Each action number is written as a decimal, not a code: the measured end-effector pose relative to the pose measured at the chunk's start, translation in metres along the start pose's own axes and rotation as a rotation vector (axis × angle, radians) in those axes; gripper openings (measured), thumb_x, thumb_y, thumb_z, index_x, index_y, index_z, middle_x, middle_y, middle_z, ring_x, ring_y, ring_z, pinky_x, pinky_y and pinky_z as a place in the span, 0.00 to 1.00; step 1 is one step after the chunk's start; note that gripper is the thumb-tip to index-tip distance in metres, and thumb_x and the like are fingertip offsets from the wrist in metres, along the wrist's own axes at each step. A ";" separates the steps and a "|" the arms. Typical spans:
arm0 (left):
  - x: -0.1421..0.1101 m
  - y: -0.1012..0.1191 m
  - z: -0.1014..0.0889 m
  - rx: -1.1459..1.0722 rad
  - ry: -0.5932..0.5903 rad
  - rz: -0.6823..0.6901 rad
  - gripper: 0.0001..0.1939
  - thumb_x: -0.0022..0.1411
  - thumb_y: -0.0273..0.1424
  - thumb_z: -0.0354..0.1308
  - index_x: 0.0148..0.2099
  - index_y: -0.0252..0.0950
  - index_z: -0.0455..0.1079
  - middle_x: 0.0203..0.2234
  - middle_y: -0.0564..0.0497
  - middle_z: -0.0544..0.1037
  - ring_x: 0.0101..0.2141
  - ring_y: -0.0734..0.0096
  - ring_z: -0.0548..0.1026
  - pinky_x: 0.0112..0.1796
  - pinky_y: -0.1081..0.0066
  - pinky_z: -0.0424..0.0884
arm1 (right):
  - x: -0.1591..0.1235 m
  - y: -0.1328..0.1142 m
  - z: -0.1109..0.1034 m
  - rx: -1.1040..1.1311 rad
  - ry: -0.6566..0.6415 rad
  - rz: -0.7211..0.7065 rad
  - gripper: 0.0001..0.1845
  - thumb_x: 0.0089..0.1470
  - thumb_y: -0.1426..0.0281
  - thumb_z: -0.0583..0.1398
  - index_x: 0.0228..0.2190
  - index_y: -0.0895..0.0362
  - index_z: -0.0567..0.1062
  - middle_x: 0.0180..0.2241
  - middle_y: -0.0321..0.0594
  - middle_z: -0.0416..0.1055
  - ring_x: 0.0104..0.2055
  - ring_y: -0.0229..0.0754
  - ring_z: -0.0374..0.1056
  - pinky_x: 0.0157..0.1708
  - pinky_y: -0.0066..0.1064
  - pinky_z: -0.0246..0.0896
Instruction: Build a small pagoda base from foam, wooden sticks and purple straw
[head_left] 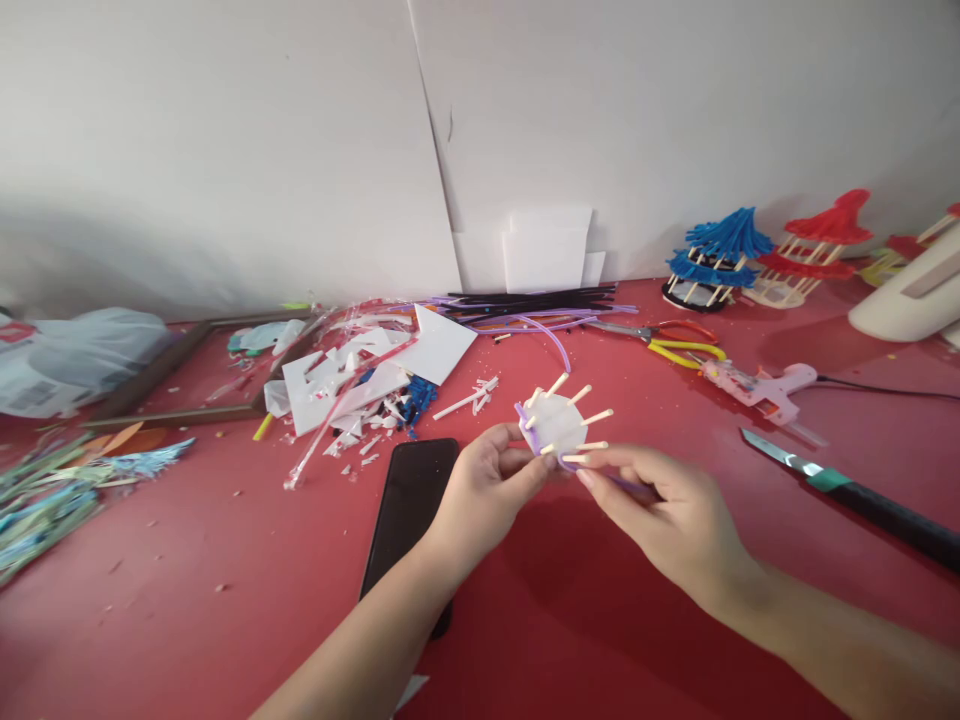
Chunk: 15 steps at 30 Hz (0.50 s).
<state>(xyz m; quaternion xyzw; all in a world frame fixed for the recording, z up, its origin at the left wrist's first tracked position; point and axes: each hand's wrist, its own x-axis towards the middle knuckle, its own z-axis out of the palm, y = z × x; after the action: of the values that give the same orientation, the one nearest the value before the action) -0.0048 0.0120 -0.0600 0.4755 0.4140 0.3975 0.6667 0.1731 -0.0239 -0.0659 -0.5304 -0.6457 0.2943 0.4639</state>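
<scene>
A round white disc [562,422] with several short pale sticks standing around its edge is held above the red table. My left hand [491,480] grips the disc at its lower left, thumb near the rim. A purple pipe cleaner [527,428] runs along the disc's left edge, outside the sticks, and passes below it. Pinched between the thumb and fingers of my right hand [660,505] is the pipe cleaner's free end, close to the lower right sticks. Beneath my left forearm lies a black phone [409,490].
Paper scraps [360,370] and black and purple pipe cleaners [532,300] lie behind. To the right are a utility knife [855,490], a pink glue gun [765,390], yellow-and-red-handled tools [682,345], and blue [716,260] and red [814,250] tiered models. A brown frame [180,415] is at left.
</scene>
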 end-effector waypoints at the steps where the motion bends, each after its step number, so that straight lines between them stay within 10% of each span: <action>1: 0.000 0.000 0.000 -0.014 -0.018 -0.017 0.15 0.58 0.33 0.64 0.45 0.32 0.68 0.32 0.45 0.83 0.37 0.65 0.81 0.44 0.71 0.74 | -0.001 0.000 0.000 -0.033 0.028 -0.085 0.07 0.55 0.70 0.61 0.36 0.54 0.78 0.30 0.36 0.78 0.27 0.35 0.71 0.26 0.24 0.68; 15: -0.002 0.002 0.003 -0.074 -0.131 -0.020 0.12 0.59 0.32 0.63 0.43 0.33 0.68 0.33 0.46 0.83 0.37 0.65 0.81 0.43 0.70 0.75 | 0.003 0.006 -0.004 -0.489 0.113 -0.688 0.10 0.54 0.80 0.61 0.40 0.61 0.75 0.23 0.38 0.76 0.22 0.36 0.70 0.27 0.29 0.67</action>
<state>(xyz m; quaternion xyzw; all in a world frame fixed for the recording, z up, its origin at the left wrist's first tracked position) -0.0035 0.0097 -0.0570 0.4713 0.3592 0.3738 0.7136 0.1788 -0.0197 -0.0685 -0.3936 -0.8093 -0.0690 0.4305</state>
